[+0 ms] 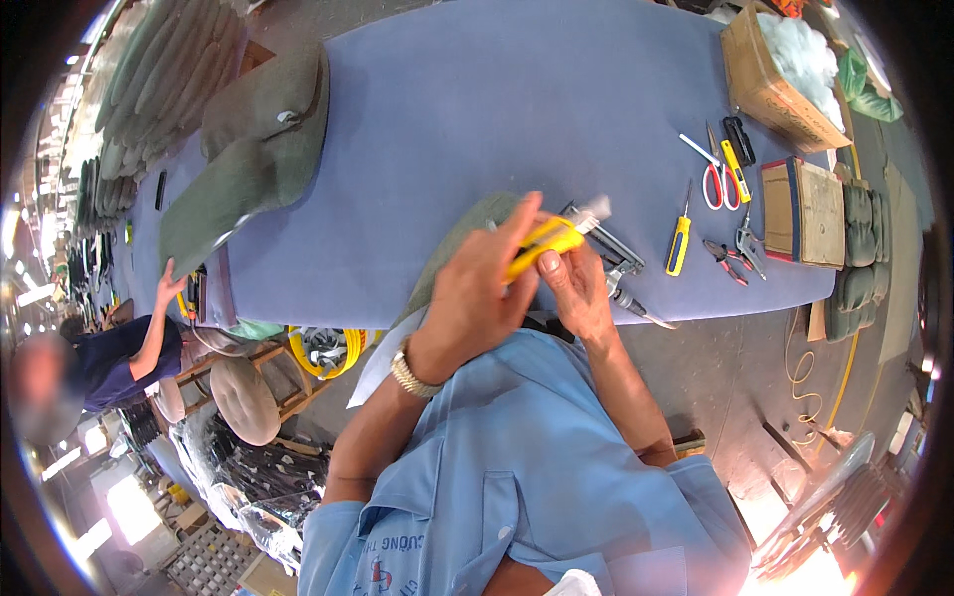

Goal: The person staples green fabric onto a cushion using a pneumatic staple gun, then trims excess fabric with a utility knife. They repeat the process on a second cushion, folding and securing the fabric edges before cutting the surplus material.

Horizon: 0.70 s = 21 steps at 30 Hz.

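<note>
Both my hands meet over the near edge of a long blue-covered table (517, 109). My left hand (477, 288) and my right hand (576, 288) together grip a yellow utility knife (547, 241) whose pale blade end points up and to the right. A gold watch sits on my left wrist. Under my hands lies an olive-green padded piece (462, 243), partly hidden. A metal air tool (616, 263) rests on the table just right of my right hand.
On the right of the table lie a yellow-handled screwdriver (678, 243), red scissors (717, 179), pliers (730, 260) and a cardboard box (770, 89). Green cushions (258, 149) lie at the left. Another person (119, 348) works at the left end.
</note>
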Tool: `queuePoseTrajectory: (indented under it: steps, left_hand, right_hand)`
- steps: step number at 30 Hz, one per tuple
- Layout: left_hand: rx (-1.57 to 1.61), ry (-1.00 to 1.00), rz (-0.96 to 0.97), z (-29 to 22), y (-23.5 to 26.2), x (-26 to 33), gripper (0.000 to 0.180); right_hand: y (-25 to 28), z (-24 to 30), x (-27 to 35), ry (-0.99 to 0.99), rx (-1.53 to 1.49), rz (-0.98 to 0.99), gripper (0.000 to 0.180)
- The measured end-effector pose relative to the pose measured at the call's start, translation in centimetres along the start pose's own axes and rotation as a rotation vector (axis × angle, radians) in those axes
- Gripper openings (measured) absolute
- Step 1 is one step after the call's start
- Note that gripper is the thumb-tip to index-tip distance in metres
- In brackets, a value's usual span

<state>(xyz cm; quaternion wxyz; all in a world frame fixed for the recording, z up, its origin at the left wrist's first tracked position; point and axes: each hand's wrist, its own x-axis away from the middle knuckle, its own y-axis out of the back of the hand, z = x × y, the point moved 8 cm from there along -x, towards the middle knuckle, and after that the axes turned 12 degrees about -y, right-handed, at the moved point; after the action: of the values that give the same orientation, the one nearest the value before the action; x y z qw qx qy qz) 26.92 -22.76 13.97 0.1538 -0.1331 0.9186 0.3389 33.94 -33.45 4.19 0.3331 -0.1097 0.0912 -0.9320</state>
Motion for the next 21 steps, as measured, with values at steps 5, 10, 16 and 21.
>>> queuePoseTrajectory:
  steps: [5,10,16,21]
  left_hand:
    - [0.14,-0.18,0.195,1.9,-3.7,-2.5,0.044]
    - [0.226,0.175,0.554,12.7,-6.7,-5.0,0.04]
    - [0.348,0.398,0.557,17.3,-9.3,-3.2,0.06]
    - [0.434,0.176,0.066,11.9,5.9,-4.1,0.056]
  right_hand:
    - [5.2,-3.4,0.2,-0.207,-0.394,-0.23,0.04]
    - [17.1,-8.2,-0.3,-0.516,0.26,-0.511,0.052]
    - [22.1,-9.2,-1.1,-0.16,0.867,-0.699,0.054]
    - [18.7,-7.3,-1.3,-0.199,0.41,-0.492,0.04]
